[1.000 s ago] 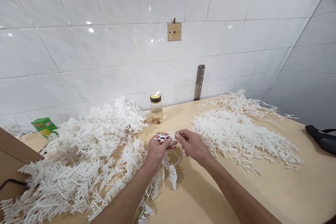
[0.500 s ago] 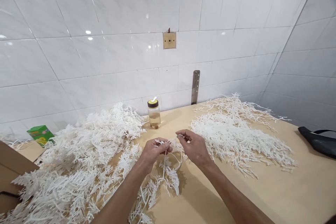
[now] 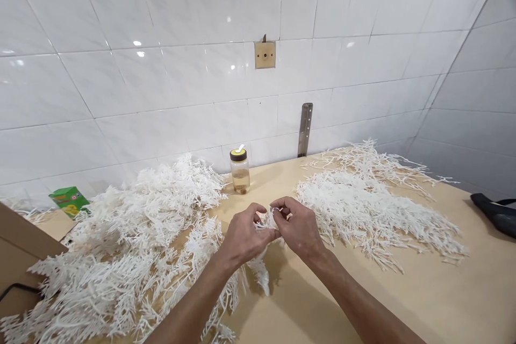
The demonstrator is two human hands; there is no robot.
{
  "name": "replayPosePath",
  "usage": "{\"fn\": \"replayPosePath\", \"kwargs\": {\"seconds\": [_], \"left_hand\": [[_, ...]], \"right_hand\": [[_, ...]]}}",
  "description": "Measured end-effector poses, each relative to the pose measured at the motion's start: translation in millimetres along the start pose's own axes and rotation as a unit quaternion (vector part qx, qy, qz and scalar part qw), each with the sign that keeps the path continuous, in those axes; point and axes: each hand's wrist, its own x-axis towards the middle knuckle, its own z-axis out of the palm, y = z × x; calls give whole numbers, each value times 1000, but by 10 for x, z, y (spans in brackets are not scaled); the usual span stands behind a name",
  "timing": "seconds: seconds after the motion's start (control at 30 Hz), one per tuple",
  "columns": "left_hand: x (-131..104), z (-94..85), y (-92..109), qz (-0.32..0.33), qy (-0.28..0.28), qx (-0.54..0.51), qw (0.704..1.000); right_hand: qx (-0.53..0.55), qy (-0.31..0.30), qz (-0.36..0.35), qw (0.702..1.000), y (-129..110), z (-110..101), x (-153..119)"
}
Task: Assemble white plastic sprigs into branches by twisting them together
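My left hand (image 3: 246,234) and my right hand (image 3: 297,224) meet near the middle of the view, fingertips almost touching. Both are closed on a small white branched piece (image 3: 266,219), mostly hidden by the fingers. Below my left hand a white feathery sprig (image 3: 260,274) hangs or lies over the tan table (image 3: 306,306); its upper end is hidden. A large heap of white feathery sprigs (image 3: 133,236) spreads left of my left hand. To the right of my right hand lies a flatter pile of white branched pieces (image 3: 371,209).
A jar with a yellow and black lid (image 3: 241,172) stands behind my hands. At the left are a green box (image 3: 69,201) and a brown carton (image 3: 24,247). A metal strip (image 3: 305,130) leans at the tiled wall (image 3: 181,80); a black object (image 3: 497,215) lies far right.
My left hand has moved right and turned, so both hands are now together at the white piece. The camera view has shifted slightly.
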Motion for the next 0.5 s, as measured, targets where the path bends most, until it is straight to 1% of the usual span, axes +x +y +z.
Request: {"fn": "replayPosePath", "kwargs": {"seconds": [0.1, 0.2, 0.33, 0.4, 0.5], "left_hand": [[-6, 31, 5, 22, 22, 53, 998], [11, 40, -32, 28, 31, 67, 997], [35, 43, -83, 25, 27, 73, 997], [40, 54, -85, 11, 21, 25, 999], [39, 85, -66, -40, -8, -108, 993]], "right_hand": [[7, -5, 26, 1000, -22, -24, 8], [36, -24, 67, 997, -47, -50, 10], [88, -46, 124, 987, -62, -67, 12], [120, -55, 154, 979, -55, -70, 19], [170, -65, 195, 964, -41, -67, 27]]}}
